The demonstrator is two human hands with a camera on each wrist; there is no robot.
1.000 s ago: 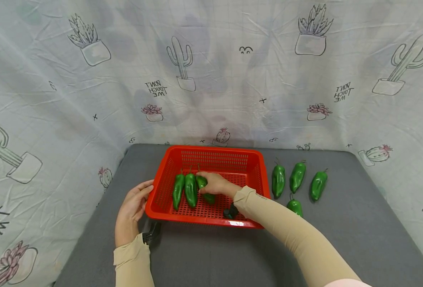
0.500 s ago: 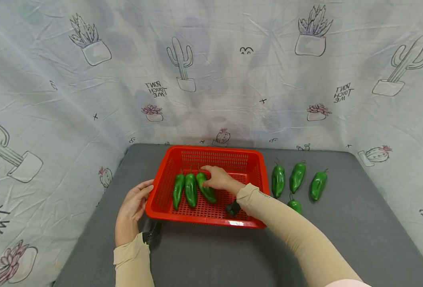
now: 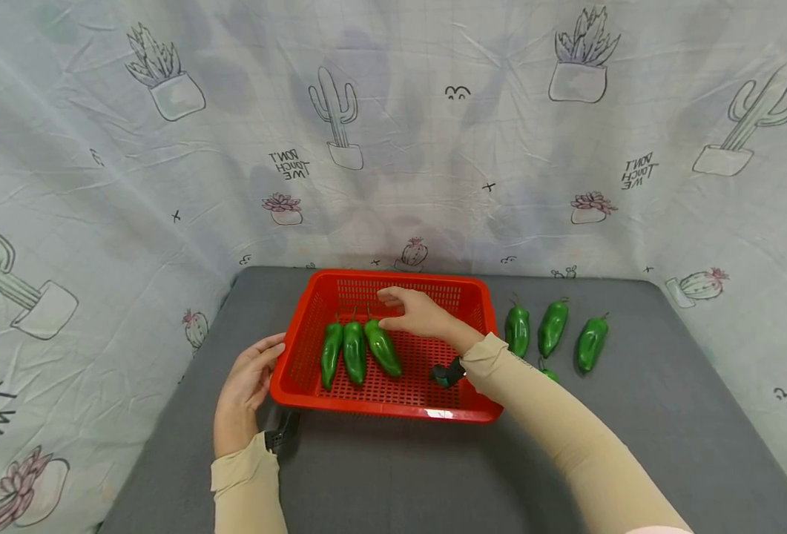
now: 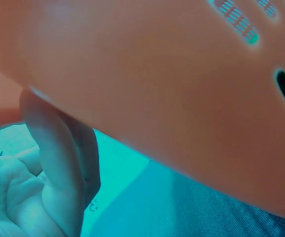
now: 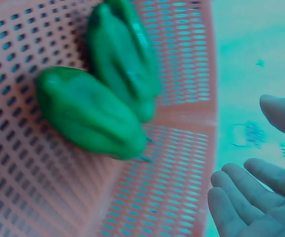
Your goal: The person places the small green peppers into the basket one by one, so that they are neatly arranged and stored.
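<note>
Left hand (image 3: 249, 378): at the left side of the red basket (image 3: 380, 410), its bent fingers holding the rim.
Right hand (image 3: 426, 315): over the inside of the basket, thumb and fingers spread wide apart, with nothing in its grasp; the right wrist view shows a gap between it and the peppers.
Peppers in the basket: three green ones lie side by side in the left half, stems toward the far wall. The left pepper (image 3: 331, 354) and middle pepper (image 3: 354, 353) lie nearly straight; the right pepper (image 3: 383, 348), nearest the right hand, slants.
Peppers on the table: four more green ones lie to the right of the basket, three (image 3: 518, 331) (image 3: 553, 328) (image 3: 592, 344) in full view or nearly so, the fourth (image 3: 549, 372) mostly hidden behind a beige sleeve (image 3: 567, 437).
Wrist device: a black one (image 3: 448, 372) shows beneath the right wrist.
Table: dark grey (image 3: 366, 482).
Backdrop: pale, wrinkled cloth (image 3: 406, 141) printed with potted cacti and succulents.
</note>
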